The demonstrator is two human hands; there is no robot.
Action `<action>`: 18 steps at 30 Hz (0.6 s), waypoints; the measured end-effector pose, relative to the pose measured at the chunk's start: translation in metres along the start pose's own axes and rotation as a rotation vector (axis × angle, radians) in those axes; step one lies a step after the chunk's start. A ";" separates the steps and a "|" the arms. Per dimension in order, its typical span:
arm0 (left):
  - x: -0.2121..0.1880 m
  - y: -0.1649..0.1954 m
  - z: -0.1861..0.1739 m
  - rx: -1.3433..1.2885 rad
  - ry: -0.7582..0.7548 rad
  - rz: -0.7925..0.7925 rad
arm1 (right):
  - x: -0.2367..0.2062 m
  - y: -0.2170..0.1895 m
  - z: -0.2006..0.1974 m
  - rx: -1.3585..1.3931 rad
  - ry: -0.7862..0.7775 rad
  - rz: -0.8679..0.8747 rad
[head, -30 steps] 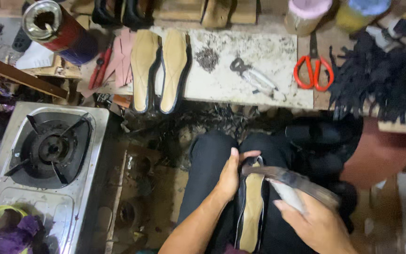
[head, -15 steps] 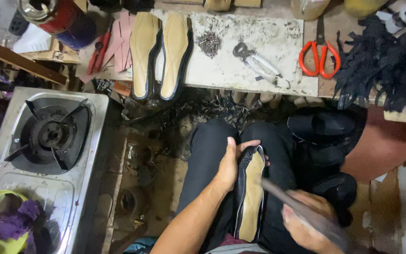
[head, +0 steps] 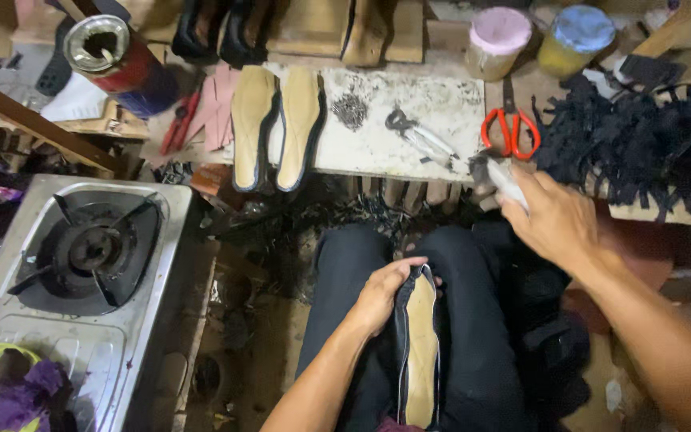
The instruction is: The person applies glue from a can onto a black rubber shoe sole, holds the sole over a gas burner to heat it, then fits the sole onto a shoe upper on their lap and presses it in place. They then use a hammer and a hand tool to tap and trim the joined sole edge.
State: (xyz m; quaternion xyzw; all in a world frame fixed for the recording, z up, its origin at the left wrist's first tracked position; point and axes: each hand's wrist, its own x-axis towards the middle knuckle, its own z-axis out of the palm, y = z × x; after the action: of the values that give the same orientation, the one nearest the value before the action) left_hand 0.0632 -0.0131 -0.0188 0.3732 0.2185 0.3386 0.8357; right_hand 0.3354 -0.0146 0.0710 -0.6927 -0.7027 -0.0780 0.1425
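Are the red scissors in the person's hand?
No, the red scissors lie on the worktable, just beside the right hand, which grips a pale tool.

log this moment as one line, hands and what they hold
left hand: grips shoe sole upright on lap | right hand: at bench edge, holding a metal tool | near it: red scissors, pliers
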 end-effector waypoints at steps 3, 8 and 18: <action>-0.007 0.006 -0.003 0.032 0.020 0.022 | 0.032 0.008 0.003 -0.187 -0.059 -0.059; -0.017 0.005 -0.013 -0.049 0.067 0.023 | 0.068 0.007 -0.001 -0.293 -0.088 -0.040; -0.020 -0.006 -0.033 -0.129 0.078 -0.039 | 0.110 -0.056 0.045 -0.037 0.090 -0.338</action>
State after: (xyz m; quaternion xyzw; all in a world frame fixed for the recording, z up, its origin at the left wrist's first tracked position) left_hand 0.0317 -0.0149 -0.0421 0.3007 0.2357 0.3497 0.8554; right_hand 0.2758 0.1019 0.0670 -0.5628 -0.8006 -0.1448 0.1457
